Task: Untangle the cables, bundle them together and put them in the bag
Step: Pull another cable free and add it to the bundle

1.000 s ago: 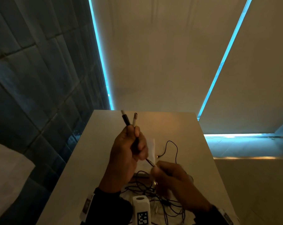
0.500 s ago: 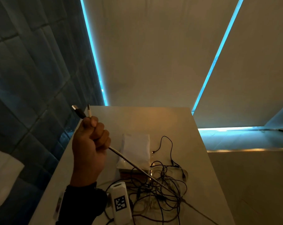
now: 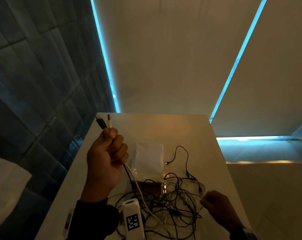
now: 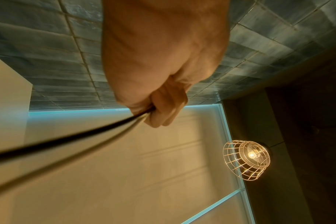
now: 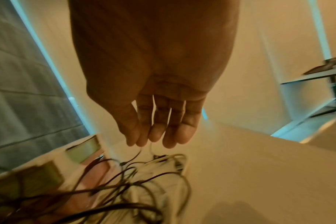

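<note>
Fingers (image 3: 118, 149) of the left hand (image 3: 106, 161) curl round two cables, one black (image 3: 101, 122) and one white (image 3: 109, 122), with both plug ends standing out above the fist and pointing up and away from the person. Below the fist the two cords run side by side, down and toward the person's right, into the tangle of cables (image 3: 171, 201) lying on the table (image 3: 207, 153); the left wrist view shows the same pair leaving the closed fist (image 4: 153, 84).

That slanted line from fist to heap is the axis the next pull turns on. The right hand (image 3: 216, 207) is the nearer one to the heap, at its right edge; in the right wrist view its fingers (image 5: 157, 128) hang loosely bent just above the loops, and whether they pinch a thin strand I cannot tell. A white bag (image 3: 149, 156) lies flat just beyond the tangle, between the two hands.
</note>
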Available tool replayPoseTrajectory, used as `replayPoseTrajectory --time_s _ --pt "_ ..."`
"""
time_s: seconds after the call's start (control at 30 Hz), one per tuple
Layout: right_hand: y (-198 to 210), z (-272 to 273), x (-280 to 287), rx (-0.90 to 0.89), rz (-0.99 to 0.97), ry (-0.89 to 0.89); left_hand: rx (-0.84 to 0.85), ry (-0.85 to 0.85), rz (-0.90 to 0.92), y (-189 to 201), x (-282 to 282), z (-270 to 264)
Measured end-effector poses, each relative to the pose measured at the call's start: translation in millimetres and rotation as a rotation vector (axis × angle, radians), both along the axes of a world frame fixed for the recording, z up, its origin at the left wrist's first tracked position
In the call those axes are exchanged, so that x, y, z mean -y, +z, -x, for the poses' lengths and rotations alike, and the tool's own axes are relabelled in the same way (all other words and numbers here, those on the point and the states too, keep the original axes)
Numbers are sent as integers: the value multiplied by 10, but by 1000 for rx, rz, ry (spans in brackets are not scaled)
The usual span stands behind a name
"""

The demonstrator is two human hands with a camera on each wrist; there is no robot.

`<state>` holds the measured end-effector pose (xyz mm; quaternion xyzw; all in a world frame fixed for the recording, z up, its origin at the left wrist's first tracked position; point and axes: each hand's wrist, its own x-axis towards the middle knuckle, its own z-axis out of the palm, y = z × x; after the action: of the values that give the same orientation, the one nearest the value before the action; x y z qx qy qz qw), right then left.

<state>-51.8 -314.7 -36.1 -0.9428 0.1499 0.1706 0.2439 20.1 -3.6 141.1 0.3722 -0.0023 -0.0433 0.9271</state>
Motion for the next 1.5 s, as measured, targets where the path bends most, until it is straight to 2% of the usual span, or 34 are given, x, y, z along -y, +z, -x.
replayPoseTrajectory --time_s 0.07,0.13,0.33,0.67,0.83,0.9,1.0,1.07,1.23,1.4,1.5 --pt "-253 -202 -65 -17 -19 81 2 -1 -10 7 9 9" --pt "-395 -386 -200 -7 -10 83 5 -4 -9 6 11 20" --pt "-665 -476 -424 -177 30 108 -7 -20 -18 9 29 37" --pt "-873 -540 -449 -119 88 75 9 -44 -40 13 88 79" --pt "-897 -554 -423 -123 45 57 26 -32 -74 17 62 105" --pt "-820 -565 -382 -70 14 33 24 -7 -109 14 33 110" --pt "-564 -604 -307 173 -39 -57 16 35 -174 -7 20 117" --pt "-287 -644 -274 323 -121 -101 -2 42 -215 -23 52 116" --pt "476 -804 -344 606 -353 -55 -43 22 -320 -59 184 107" --pt "1069 -824 -617 649 -831 -19 -35 -2 -395 -101 309 93" --pt "1393 -763 -842 656 -1002 64 -2 -17 -478 -114 386 106"
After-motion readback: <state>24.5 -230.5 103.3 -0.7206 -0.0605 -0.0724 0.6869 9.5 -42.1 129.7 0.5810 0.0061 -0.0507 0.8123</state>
